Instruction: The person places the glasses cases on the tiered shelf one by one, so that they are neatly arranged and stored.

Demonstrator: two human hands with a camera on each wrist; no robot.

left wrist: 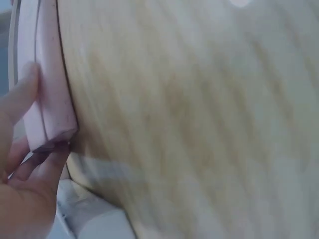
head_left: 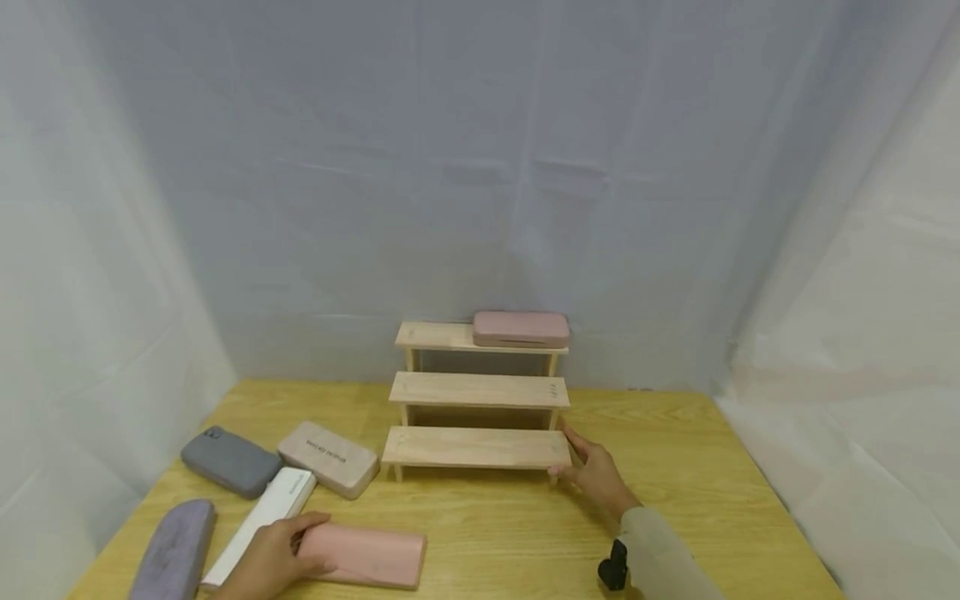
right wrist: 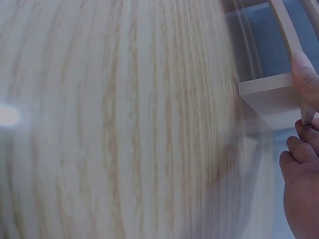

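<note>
- Your left hand [head_left: 273, 554] grips the flat, salmon-pink, rectangular case [head_left: 367, 557] at its 9 o'clock end, thumb on one side. The case lies on or just above the yellow wood-grain table [head_left: 487, 533]; you cannot tell which.
- Your right hand [head_left: 600, 479] holds the 3 o'clock end of the lowest tier of the pale wooden three-tier shelf [head_left: 476, 446], positioned at 1 o'clock from the case.
- Dusty-pink oblong case [head_left: 521, 328]: top tier, 1 o'clock from the shelf's middle.
- From the salmon-pink case: lettered beige case [head_left: 330, 457], 11 o'clock; slate-grey rounded case [head_left: 228, 461], 10 o'clock; purple rounded case [head_left: 172, 554], 9 o'clock.
</note>
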